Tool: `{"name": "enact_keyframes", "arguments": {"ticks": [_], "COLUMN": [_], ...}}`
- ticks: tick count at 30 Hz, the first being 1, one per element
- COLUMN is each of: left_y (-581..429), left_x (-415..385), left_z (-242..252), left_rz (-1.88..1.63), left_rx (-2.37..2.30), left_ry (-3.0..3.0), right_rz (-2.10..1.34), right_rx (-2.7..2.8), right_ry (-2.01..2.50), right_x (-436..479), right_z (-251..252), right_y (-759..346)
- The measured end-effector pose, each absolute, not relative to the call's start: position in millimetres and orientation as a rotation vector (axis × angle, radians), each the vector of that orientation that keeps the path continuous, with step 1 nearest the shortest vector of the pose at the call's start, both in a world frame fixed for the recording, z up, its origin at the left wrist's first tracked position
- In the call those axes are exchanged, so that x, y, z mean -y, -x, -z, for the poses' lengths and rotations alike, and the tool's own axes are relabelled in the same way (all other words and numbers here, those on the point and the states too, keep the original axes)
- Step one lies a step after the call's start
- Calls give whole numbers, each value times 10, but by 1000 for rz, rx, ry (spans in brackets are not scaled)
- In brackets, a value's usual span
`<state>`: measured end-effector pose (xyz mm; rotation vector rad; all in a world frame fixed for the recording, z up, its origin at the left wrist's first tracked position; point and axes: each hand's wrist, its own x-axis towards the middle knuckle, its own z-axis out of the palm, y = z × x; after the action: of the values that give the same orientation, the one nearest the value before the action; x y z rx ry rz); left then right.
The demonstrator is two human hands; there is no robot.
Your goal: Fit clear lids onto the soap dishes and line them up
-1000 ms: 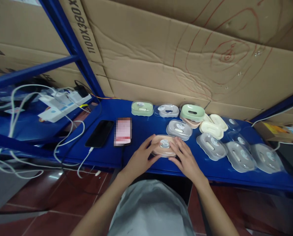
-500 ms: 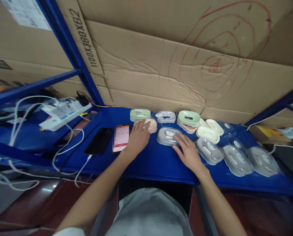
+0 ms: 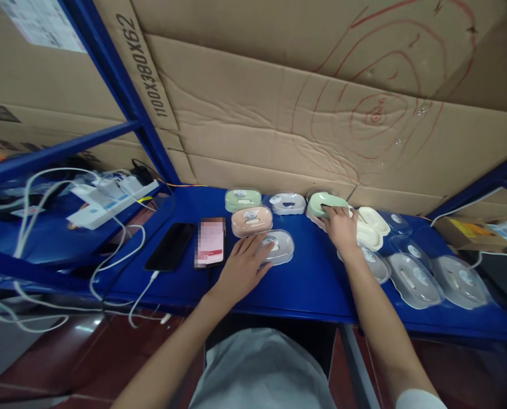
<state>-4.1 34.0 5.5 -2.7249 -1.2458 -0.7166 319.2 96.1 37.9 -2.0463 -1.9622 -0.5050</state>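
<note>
Stretched fingers of my left hand (image 3: 245, 262) lie on the left end of a grey soap box (image 3: 284, 248) with a clear lid and round sticker, its thumb apart at the near side. My right hand (image 3: 342, 228) reaches to the back and grips a green soap dish (image 3: 321, 200) by its right side; the fingertips are partly hidden. Behind my left hand sit a peach soap box (image 3: 253, 222) and a green lidded one (image 3: 243, 199). A grey soap box (image 3: 290, 203) stands between the two green ones. Cream soap dish parts (image 3: 372, 234) lie right of my right hand.
Several clear-lidded grey boxes (image 3: 415, 278) line the right side of the blue table (image 3: 308, 292). Two phones, one dark (image 3: 170, 245) and one lit (image 3: 210, 244), lie left. A power strip (image 3: 108, 199) with white cables is further left. Cardboard (image 3: 236, 113) stands behind.
The grey box has shifted left and nearer. My left hand has gone from the peach box to the grey one; my right hand has left it and moved back to the green dish.
</note>
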Motion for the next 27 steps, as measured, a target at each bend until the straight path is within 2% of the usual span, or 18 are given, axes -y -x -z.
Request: {"name": "enact_keyframes", "arguments": {"ticks": [6, 13, 18, 27], "left_y": [28, -206, -204, -193], "left_x": [-209, 143, 184, 193], "left_z": [-33, 124, 257, 259], "left_rz": [810, 843, 887, 881], "left_rx": [1475, 1229, 1273, 1297], "left_ry": [2498, 2791, 2887, 2923], "right_rz": [437, 318, 284, 345], "right_rx": [2114, 2318, 2319, 2066], "right_ry": [1770, 1661, 1703, 2134], "right_x": [-458, 58, -159, -736], "right_z": [-350, -12, -116, -367], "right_y": [-3048, -2831, -2875, -3063]}}
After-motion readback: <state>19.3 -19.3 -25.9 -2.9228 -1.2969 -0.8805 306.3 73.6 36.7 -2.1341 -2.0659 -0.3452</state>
